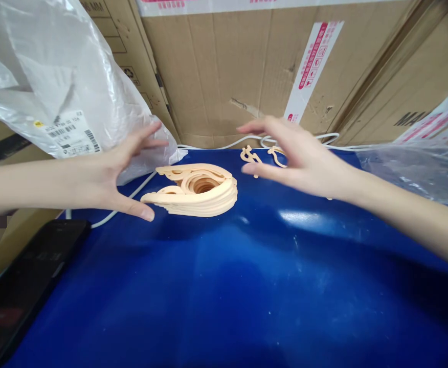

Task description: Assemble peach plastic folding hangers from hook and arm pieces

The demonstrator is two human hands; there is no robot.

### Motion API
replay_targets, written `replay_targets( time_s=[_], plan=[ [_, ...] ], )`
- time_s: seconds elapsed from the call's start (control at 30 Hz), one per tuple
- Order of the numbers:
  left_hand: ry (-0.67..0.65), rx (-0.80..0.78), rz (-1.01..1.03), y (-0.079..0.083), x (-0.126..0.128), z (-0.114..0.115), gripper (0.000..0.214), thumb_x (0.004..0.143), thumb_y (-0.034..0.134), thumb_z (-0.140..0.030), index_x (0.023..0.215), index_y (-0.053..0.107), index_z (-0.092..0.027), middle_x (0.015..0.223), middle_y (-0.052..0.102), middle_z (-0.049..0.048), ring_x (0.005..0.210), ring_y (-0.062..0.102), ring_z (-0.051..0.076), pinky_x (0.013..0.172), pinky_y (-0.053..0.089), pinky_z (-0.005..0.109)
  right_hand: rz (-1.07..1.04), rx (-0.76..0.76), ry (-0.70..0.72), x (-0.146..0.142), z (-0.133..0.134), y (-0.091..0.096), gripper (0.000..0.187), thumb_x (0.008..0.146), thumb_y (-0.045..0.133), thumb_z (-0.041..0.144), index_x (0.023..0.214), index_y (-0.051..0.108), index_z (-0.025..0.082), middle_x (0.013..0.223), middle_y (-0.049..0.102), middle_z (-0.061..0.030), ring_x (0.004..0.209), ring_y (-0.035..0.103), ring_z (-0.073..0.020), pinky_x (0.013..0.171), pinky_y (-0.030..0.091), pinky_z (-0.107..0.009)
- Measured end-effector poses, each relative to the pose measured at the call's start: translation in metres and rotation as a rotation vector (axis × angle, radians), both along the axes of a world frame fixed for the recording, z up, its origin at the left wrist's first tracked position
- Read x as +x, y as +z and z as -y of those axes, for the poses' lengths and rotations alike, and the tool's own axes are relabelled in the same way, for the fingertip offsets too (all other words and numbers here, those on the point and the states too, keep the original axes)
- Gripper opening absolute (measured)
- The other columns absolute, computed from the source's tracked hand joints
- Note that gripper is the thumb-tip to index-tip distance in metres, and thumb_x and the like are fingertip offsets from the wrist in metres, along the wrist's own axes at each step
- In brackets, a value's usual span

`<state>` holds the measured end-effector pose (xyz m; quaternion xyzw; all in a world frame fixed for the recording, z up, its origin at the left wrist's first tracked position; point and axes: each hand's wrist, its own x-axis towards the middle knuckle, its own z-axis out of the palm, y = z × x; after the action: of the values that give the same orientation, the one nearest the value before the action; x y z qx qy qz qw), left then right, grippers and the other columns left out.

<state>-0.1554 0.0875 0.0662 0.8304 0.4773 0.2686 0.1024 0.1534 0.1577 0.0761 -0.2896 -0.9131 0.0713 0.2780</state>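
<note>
A stack of flat, curved, peach-coloured pieces (197,191) lies on the blue table top (227,286), a little left of centre. My left hand (120,174) is open just left of the stack, fingers spread, thumb tip close to the stack's left end. My right hand (304,158) hovers open to the right of the stack, fingers stretched out toward it, holding nothing. Two small peach-coloured loose pieces (260,155) lie behind my right hand's fingers, partly hidden by it.
Cardboard boxes (227,71) form a wall at the back. A white plastic bag with a label (55,76) hangs at the left, a clear bag (419,163) lies at the right. A white cable (224,144) runs along the back. A black phone (24,286) rests at the left edge.
</note>
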Motion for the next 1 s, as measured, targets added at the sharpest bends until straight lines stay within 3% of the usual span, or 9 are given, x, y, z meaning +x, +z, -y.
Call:
replay_targets(
  time_s=[0.13,0.23,0.3,0.37,0.47,0.57,0.77,0.87,1.0],
  plan=[
    [-0.068,0.027,-0.099,0.012,0.051,0.024,0.082,0.087,0.061,-0.061,0.157,0.023,-0.043,0.152,0.051,0.0018,0.151,0.034,0.031,0.122,0.036,0.060,0.129,0.090,-0.246,0.057,-0.012,-0.017,0.038,0.095,0.054,0.048,0.115,0.067,0.018,0.114,0.071,-0.0133,0.110,0.064,-0.0341,0.097,0.048,-0.054],
    [-0.174,0.099,-0.191,0.012,0.092,0.042,0.062,0.095,0.052,-0.050,0.154,0.032,-0.045,0.156,0.046,-0.0025,0.153,0.030,0.025,0.126,0.036,0.052,0.268,0.099,-0.304,0.081,-0.011,-0.033,0.039,0.097,0.048,0.049,0.114,0.069,0.020,0.116,0.071,-0.0151,0.112,0.065,-0.0374,0.096,0.048,-0.058],
    [-0.271,0.133,-0.291,0.002,0.117,0.050,0.052,0.101,0.041,-0.041,0.153,0.040,-0.034,0.159,0.043,0.0022,0.153,0.030,0.020,0.128,0.034,0.042,0.310,0.104,-0.347,0.090,-0.008,-0.042,0.045,0.099,0.044,0.049,0.123,0.067,0.018,0.126,0.068,-0.0177,0.120,0.062,-0.0393,0.099,0.046,-0.061],
    [-0.293,0.087,-0.340,-0.012,0.142,0.051,0.056,0.101,0.042,-0.042,0.152,0.044,-0.019,0.159,0.043,0.0112,0.155,0.025,0.025,0.129,0.032,0.042,0.311,0.061,-0.367,0.095,-0.005,-0.049,0.052,0.101,0.040,0.049,0.136,0.060,0.015,0.141,0.060,-0.0192,0.130,0.057,-0.0380,0.104,0.045,-0.061],
    [-0.115,-0.160,-0.442,-0.030,0.177,0.035,0.071,0.100,0.049,-0.045,0.157,0.032,-0.005,0.166,0.024,0.0184,0.156,0.018,0.035,0.129,0.027,0.051,0.327,-0.036,-0.334,0.101,-0.003,-0.058,0.059,0.103,0.038,0.051,0.146,0.052,0.014,0.155,0.048,-0.0188,0.142,0.047,-0.0369,0.111,0.042,-0.061],
    [0.080,-0.206,-0.431,-0.036,0.205,0.005,0.071,0.104,0.042,-0.042,0.159,0.023,-0.001,0.168,0.014,0.0224,0.156,0.010,0.040,0.128,0.019,0.057,0.355,-0.056,-0.301,0.104,-0.002,-0.068,0.057,0.104,0.038,0.048,0.142,0.057,0.010,0.154,0.049,-0.0196,0.142,0.047,-0.0366,0.115,0.040,-0.059],
    [0.183,-0.245,-0.413,-0.049,0.225,-0.036,0.065,0.108,0.031,-0.037,0.155,0.025,0.008,0.163,0.022,0.0292,0.154,0.018,0.040,0.126,0.025,0.049,0.323,-0.030,-0.304,0.108,0.019,-0.078,0.051,0.104,0.039,0.041,0.138,0.060,0.010,0.149,0.054,-0.0180,0.135,0.055,-0.0331,0.111,0.048,-0.052],
    [0.147,-0.225,-0.426,-0.060,0.221,-0.022,0.067,0.108,0.034,-0.037,0.156,0.021,0.009,0.165,0.020,0.0270,0.156,0.014,0.035,0.128,0.020,0.045,0.320,-0.008,-0.298,0.110,0.040,-0.077,0.047,0.103,0.041,0.038,0.133,0.064,0.009,0.145,0.059,-0.0177,0.130,0.060,-0.0324,0.108,0.052,-0.050],
    [0.074,-0.206,-0.446,-0.064,0.207,0.018,0.071,0.107,0.038,-0.042,0.156,0.021,0.007,0.165,0.021,0.0245,0.156,0.016,0.034,0.129,0.017,0.044,0.311,0.012,-0.257,0.110,0.073,-0.075,0.043,0.103,0.042,0.035,0.130,0.066,0.012,0.143,0.060,-0.0149,0.130,0.060,-0.0322,0.106,0.054,-0.050]
  ],
)
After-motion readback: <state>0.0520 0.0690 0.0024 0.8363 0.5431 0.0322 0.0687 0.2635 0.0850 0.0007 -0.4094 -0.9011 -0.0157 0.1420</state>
